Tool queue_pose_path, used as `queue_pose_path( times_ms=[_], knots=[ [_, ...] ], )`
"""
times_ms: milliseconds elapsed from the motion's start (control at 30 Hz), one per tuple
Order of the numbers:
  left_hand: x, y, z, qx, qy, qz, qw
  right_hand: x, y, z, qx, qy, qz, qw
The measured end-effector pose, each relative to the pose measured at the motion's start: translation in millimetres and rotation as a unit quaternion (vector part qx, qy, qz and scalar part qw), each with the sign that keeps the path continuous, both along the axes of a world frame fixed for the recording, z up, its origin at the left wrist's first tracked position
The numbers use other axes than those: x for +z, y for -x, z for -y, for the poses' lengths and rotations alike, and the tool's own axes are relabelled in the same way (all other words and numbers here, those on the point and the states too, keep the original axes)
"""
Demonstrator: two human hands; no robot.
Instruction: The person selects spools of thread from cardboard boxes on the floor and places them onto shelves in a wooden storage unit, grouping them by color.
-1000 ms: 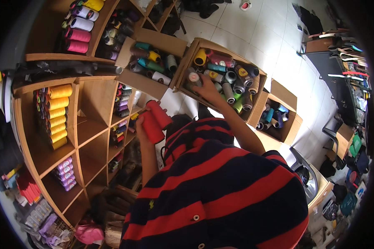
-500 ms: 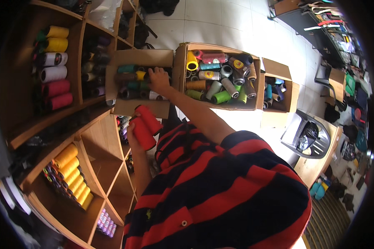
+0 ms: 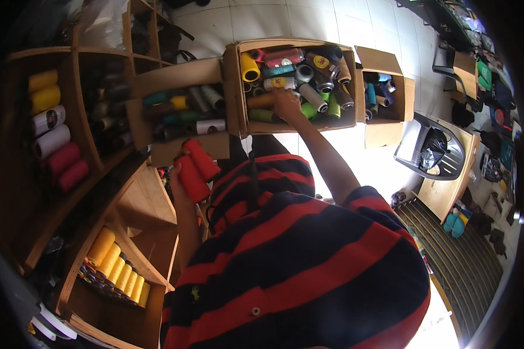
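Note:
Two red thread spools, one in front (image 3: pixel 192 180) and one behind it (image 3: pixel 202 159), are gripped side by side in my left hand (image 3: pixel 177 177), just below the left cardboard box (image 3: pixel 183 75). My right hand (image 3: pixel 287 106) reaches into the middle cardboard box (image 3: pixel 233 87), fingers stretched out over the spools. Beside it lie a green spool (image 3: pixel 263 115), an orange-brown spool (image 3: pixel 261 101) and a grey spool (image 3: pixel 313 97). A yellow spool (image 3: pixel 250 68) stands in that box's left part. Dark, teal and white spools fill the left box, including a white one (image 3: pixel 210 127).
Wooden shelving (image 3: pixel 75 110) runs along the left, with yellow, white and pink spools; a lower compartment holds a row of yellow spools (image 3: pixel 115 270). A smaller spool box (image 3: pixel 384 132) stands right of the middle one. Further right is a grey chair (image 3: pixel 412 148) with a black bag (image 3: pixel 434 145).
My right hand has moved right, from the left box to the middle box. The left hand still holds the two red spools. The whole view has shifted and turned somewhat.

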State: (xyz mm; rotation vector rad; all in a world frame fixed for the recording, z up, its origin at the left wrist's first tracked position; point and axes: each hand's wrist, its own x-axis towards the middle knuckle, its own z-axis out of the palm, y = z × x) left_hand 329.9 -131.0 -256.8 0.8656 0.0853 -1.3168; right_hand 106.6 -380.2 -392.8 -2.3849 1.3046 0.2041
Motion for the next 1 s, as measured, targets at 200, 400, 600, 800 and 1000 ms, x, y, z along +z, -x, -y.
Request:
queue_pose_path(
  times_ms=[200,400,600,800,1000],
  knots=[
    [3,18,14,-0.006,-0.030,-0.004,1.000,-44,11,2,0.156,0.078,-0.026,0.984],
    [-6,39,30,-0.004,-0.029,0.017,0.999,-40,24,14,0.198,0.073,0.036,0.977],
    [0,58,55,-0.003,-0.009,0.004,1.000,-30,16,15,0.004,-0.145,0.155,0.977],
    [2,68,66,0.019,-0.004,-0.003,1.000,-18,17,20,-0.082,-0.218,0.261,0.937],
    [-13,70,54,0.063,-0.017,0.006,0.998,90,102,58,-0.116,0.090,0.214,0.966]
  ],
)
